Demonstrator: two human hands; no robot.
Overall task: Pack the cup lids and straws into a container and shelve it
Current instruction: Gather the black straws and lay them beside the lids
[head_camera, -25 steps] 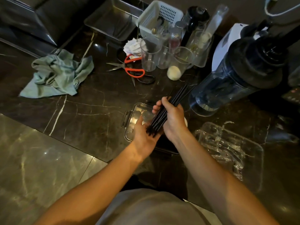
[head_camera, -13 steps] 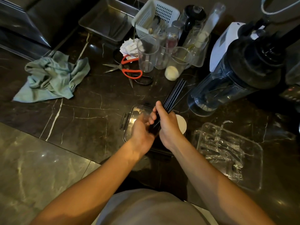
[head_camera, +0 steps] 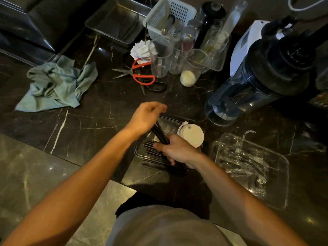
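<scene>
A bundle of black straws point(head_camera: 160, 132) slants over the clear container point(head_camera: 136, 151) on the dark marble counter. My left hand point(head_camera: 145, 116) holds the bundle's upper end, and my right hand point(head_camera: 178, 150) grips its lower end inside the container. More black straws point(head_camera: 149, 152) lie flat on the container's floor, some poking over the near rim. A stack of white cup lids point(head_camera: 193, 136) sits in the container's right part, just beyond my right hand.
The clear container lid point(head_camera: 276, 176), with crumpled plastic wrap on it, lies to the right. A blender jug point(head_camera: 239, 98) lies on its side behind it. Orange scissors point(head_camera: 142, 76), clear cups point(head_camera: 159, 57), a white basket point(head_camera: 168, 13) and a green cloth point(head_camera: 56, 84) are further back.
The straw bundle has come down from above the container into it. My left hand moved from the bundle's near end up to its far end, and my right hand dropped lower.
</scene>
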